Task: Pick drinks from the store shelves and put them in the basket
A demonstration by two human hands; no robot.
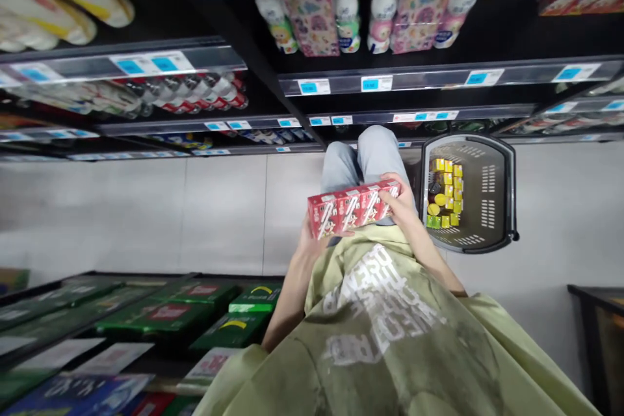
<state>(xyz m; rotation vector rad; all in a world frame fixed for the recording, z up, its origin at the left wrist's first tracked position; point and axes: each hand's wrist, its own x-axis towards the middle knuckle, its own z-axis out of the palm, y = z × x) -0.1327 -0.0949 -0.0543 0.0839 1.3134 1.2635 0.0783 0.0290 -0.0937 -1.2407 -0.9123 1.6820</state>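
Left hand (310, 238) and right hand (402, 206) are gripping opposite ends of the red carton pack (355, 208) before the jeans (377, 153), some fingers apparently hidden underneath, and such two-ended support should be keeping its row from sagging.

Open floor (224, 208) left of the red pack (355, 210), knees (380, 148) blocking the lower shelves (419, 82), basket (511, 195) at right open above

Pale tiled floor (224, 214) has a dark shopping basket (475, 198) sitting on it, and one black shelf (424, 81)'s got little drink bottles (347, 23) plus pink patterned packs (312, 23) lined up.
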